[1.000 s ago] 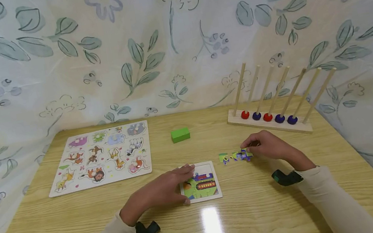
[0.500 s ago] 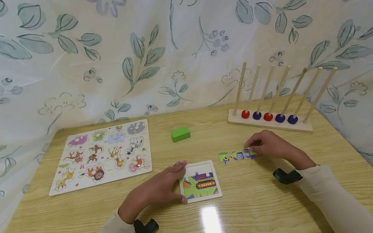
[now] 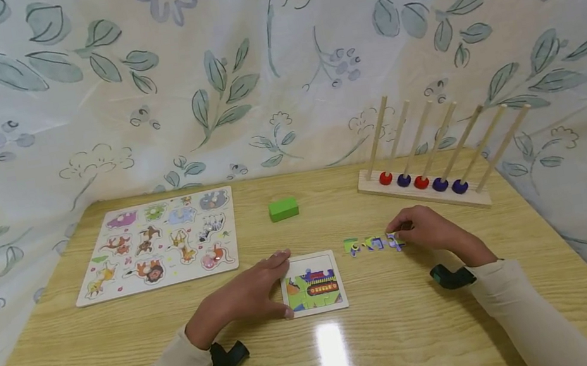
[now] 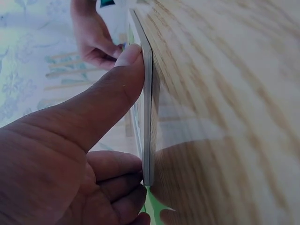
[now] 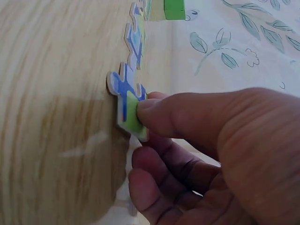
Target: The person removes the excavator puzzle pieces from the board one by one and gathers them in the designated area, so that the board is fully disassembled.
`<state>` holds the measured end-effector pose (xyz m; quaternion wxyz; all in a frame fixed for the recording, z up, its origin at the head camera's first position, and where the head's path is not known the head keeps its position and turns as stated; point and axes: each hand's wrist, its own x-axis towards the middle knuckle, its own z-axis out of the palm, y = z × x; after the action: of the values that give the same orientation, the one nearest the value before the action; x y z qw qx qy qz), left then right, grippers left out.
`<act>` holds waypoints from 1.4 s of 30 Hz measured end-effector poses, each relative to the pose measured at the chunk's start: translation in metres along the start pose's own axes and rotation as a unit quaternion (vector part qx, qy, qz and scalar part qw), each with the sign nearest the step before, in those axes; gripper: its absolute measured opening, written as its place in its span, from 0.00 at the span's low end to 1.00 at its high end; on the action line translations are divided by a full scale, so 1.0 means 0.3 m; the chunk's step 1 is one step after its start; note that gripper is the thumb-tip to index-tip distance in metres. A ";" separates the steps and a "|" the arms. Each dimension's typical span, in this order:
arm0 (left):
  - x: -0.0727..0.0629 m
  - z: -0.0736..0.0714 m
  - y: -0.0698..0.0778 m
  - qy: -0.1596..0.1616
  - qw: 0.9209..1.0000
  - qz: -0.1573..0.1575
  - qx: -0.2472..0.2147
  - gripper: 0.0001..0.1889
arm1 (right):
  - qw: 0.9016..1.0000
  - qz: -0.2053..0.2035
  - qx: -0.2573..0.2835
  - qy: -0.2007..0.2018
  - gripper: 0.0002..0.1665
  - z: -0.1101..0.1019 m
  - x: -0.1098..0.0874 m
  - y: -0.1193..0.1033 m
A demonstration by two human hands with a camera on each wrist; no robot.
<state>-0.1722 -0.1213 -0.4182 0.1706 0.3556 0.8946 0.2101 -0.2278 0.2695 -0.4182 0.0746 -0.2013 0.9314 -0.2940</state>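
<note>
A small square jigsaw tray [image 3: 302, 266] lies on the table, partly filled with pieces that show a red and blue vehicle on green. My left hand [image 3: 243, 292] holds its left side, thumb at the near corner and fingertips by the far one. To the right, my right hand [image 3: 429, 229] pinches a blue and green jigsaw piece [image 5: 132, 115] between thumb and index finger, low at the tabletop. Two more jigsaw pieces, a green one [image 3: 351, 246] and a blue one [image 3: 375, 243], lie in a row left of it. The fingers partly cover the pinched piece.
A white animal puzzle board [image 3: 170, 275] lies at the back left. Behind the tray sits a green block [image 3: 283, 210]. At the back right stands a wooden peg rack [image 3: 421, 190] with red and blue beads; a floral cloth [image 3: 282, 114] hangs behind the table.
My right hand has shifted slightly right with its piece, widening the gap to the neighbouring one. My left fingers have drawn back from over the tray to its left edge.
</note>
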 end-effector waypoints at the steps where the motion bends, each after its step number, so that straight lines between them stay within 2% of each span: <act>1: 0.000 -0.001 0.001 -0.003 1.000 -0.001 -0.002 0.49 | 1.000 0.002 -0.001 0.000 0.09 0.000 0.000 -0.003; 7: -0.005 -0.003 0.003 -0.014 1.000 -0.007 -0.004 0.49 | 1.000 0.005 -0.003 -0.005 0.10 -0.001 0.003 -0.041; 14: -0.005 -0.003 0.001 -0.009 1.000 0.000 0.004 0.49 | 0.999 -0.036 0.002 -0.011 0.10 0.006 0.012 -0.100; 17: -0.005 -0.003 0.003 -0.009 1.000 0.004 0.005 0.49 | 0.999 -0.043 0.008 -0.021 0.10 0.025 0.017 -0.129; 23: -0.004 -0.005 0.008 -0.012 1.000 0.001 0.000 0.48 | 0.995 -0.084 0.026 -0.048 0.10 0.055 0.030 -0.198; 33: 0.000 0.001 0.009 -0.001 1.000 -0.006 0.005 0.44 | 0.991 -0.106 0.038 -0.070 0.10 0.110 0.061 -0.239; 42: 0.010 0.005 0.011 0.010 1.000 -0.013 0.008 0.43 | 0.981 -0.134 0.077 -0.113 0.10 0.172 0.090 -0.300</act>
<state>-0.1717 -0.1168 -0.4184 0.1615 0.3435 0.9024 0.2038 -0.2091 0.1642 -0.4088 0.1549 -0.3503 0.8561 -0.3470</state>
